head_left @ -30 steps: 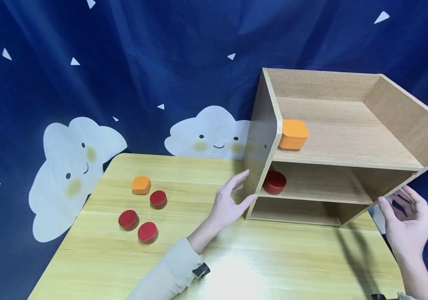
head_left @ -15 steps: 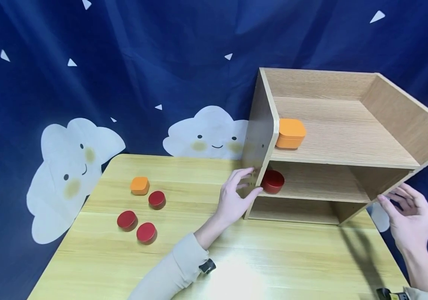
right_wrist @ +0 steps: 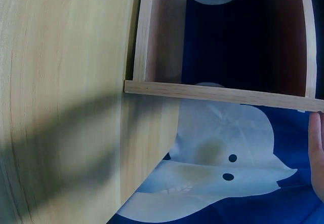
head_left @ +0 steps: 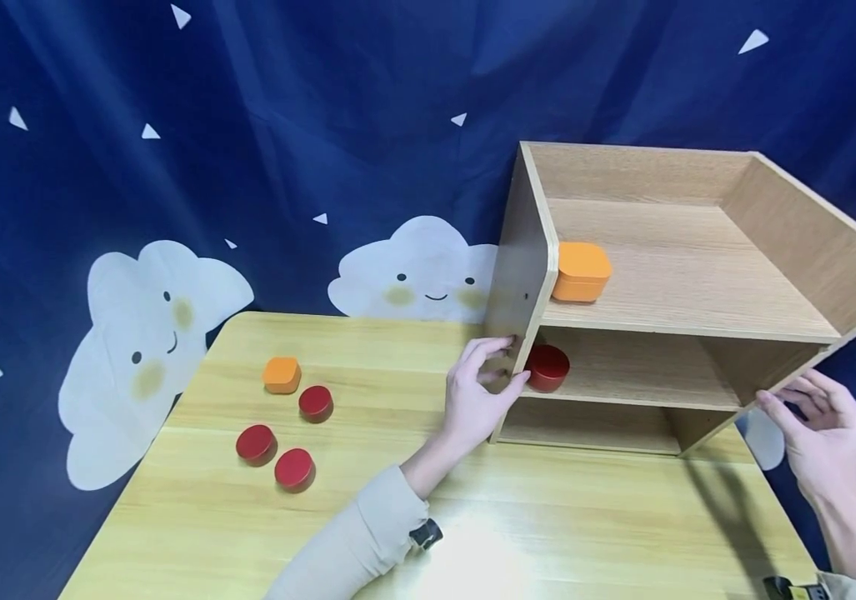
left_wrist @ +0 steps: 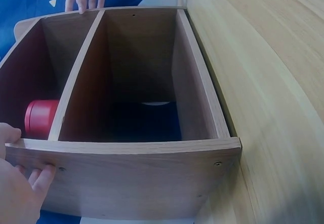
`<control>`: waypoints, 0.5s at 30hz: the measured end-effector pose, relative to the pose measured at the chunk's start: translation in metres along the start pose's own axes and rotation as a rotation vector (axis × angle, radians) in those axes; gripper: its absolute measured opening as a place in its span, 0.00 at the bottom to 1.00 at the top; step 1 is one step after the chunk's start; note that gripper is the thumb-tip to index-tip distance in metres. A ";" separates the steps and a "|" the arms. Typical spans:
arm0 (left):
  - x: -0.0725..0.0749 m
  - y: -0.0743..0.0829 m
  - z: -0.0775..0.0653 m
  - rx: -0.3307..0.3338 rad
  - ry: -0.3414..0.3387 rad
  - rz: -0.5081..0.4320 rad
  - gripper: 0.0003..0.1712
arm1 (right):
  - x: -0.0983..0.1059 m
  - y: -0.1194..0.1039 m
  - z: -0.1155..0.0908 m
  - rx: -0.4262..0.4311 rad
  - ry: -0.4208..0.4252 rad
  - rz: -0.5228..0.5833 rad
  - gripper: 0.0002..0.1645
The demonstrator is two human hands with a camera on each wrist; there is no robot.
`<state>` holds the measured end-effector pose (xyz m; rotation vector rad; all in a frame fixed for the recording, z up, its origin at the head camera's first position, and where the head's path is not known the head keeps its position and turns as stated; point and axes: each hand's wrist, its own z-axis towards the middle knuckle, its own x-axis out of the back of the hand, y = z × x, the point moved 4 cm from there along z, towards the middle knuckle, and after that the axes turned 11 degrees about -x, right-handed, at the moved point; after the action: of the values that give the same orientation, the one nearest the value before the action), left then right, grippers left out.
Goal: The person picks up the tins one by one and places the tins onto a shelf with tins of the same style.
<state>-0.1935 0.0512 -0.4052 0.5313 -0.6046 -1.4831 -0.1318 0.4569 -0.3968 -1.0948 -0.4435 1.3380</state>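
A small wooden shelf unit (head_left: 690,258) stands on the table. My left hand (head_left: 473,400) grips the front edge of its left side panel, thumb at the front edge and fingers along the outer face, as the left wrist view also shows. Across from it, my right hand (head_left: 825,437) holds the right side panel's front edge, thumb in front and fingers curled on the outer side. An orange rounded-square box (head_left: 582,272) sits at the left of the top shelf. Below it, a red round box (head_left: 548,368) stands on the middle shelf against the left panel.
On the left of the wooden table (head_left: 195,533) lie another orange box (head_left: 282,375) and several red round ones, among them a front one (head_left: 295,469). A blue curtain (head_left: 367,100) with clouds hangs behind. The shelf's lower right overlaps the table's right edge in the head view.
My left hand has moved right and closed onto the shelf's left panel. The right hand has stayed at the right panel. The boxes have kept their places.
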 end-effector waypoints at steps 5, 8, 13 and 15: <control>0.000 0.001 0.000 -0.001 0.003 0.025 0.24 | 0.002 -0.001 0.000 -0.021 0.004 0.014 0.37; -0.001 0.002 0.001 -0.007 0.009 0.039 0.24 | 0.002 -0.001 0.001 -0.031 0.014 0.012 0.38; -0.001 0.002 -0.001 -0.032 0.043 0.057 0.24 | -0.001 -0.001 0.002 -0.025 0.021 0.002 0.37; -0.001 0.002 -0.002 -0.040 0.058 0.069 0.24 | -0.002 0.000 0.002 -0.024 0.021 0.002 0.37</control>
<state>-0.1905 0.0521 -0.4050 0.5155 -0.5413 -1.4075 -0.1338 0.4561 -0.3951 -1.1285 -0.4438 1.3245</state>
